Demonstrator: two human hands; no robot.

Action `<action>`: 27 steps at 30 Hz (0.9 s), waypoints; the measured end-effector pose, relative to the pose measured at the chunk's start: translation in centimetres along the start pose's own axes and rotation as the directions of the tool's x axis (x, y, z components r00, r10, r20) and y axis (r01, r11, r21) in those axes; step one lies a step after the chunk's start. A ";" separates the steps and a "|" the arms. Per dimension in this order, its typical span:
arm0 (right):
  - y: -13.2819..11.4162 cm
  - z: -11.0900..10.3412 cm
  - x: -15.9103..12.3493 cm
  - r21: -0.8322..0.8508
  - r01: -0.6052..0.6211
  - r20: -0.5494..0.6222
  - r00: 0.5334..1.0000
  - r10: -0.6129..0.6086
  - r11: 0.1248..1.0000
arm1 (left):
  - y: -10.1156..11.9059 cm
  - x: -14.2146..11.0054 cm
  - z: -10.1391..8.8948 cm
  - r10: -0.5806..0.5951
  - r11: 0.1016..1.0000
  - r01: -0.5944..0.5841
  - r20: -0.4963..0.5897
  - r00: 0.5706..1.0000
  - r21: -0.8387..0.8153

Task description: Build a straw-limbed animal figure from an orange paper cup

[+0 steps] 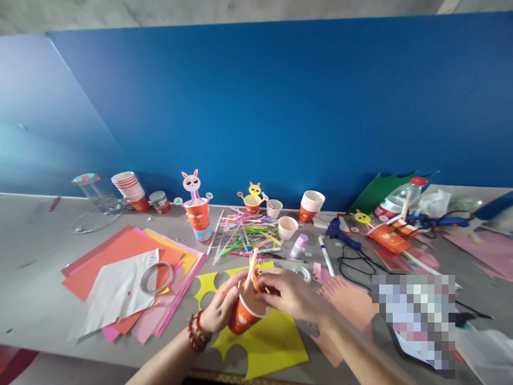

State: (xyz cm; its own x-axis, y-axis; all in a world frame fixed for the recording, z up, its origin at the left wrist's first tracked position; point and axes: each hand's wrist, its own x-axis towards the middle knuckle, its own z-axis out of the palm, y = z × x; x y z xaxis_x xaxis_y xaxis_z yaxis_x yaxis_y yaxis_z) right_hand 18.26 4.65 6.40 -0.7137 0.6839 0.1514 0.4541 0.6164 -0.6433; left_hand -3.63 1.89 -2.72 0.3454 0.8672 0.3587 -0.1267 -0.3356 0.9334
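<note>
An orange paper cup (243, 316) is tilted in my left hand (224, 305), whose fingers wrap its side; a red bead bracelet is on that wrist. Over the cup's mouth my right hand (286, 291) pinches an orange strip (255, 280). Beside it, pale straw-like strips (252, 267) stick up out of the cup. How the strips are fixed inside is hidden by my fingers. Beneath the cup lies yellow paper (276, 342) with rounded pieces cut out of it.
Colourful straws (248, 232) lie in a pile behind my hands. Cup figures (198, 214) stand near the blue wall. Coloured paper sheets and a tape roll (171, 278) are at left. At right lie a blue glue gun (340, 232), its black cord and a blurred-out object (420, 321).
</note>
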 end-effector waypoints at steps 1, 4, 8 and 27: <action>0.1 0.1 0.0 -0.004 0.011 -0.004 1.000 -0.011 1.000 | 0.0 0.0 0.0 0.001 1.000 -0.001 -0.002 1.000 0.014; 0.2 0.1 0.3 -0.018 0.041 0.012 0.999 -0.041 0.999 | 0.1 0.0 -0.2 0.009 0.998 -0.010 0.010 1.000 0.058; 0.0 -0.1 0.5 0.000 0.064 0.021 0.998 -0.064 0.998 | -0.2 -0.3 -0.3 0.014 0.998 -0.014 0.000 1.000 0.066; -0.6 -0.5 0.1 -0.040 -0.093 0.033 0.995 0.094 0.995 | 0.0 0.1 -0.3 0.074 0.984 -0.075 0.012 0.997 0.162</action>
State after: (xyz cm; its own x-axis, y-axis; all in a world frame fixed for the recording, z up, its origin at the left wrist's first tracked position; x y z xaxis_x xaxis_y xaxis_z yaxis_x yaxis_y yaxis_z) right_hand 18.19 4.57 7.17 -0.6849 0.7257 0.0654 0.5395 0.5653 -0.6240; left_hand -3.89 2.12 -2.66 0.3458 0.8358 0.4264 -0.0001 -0.4544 0.8908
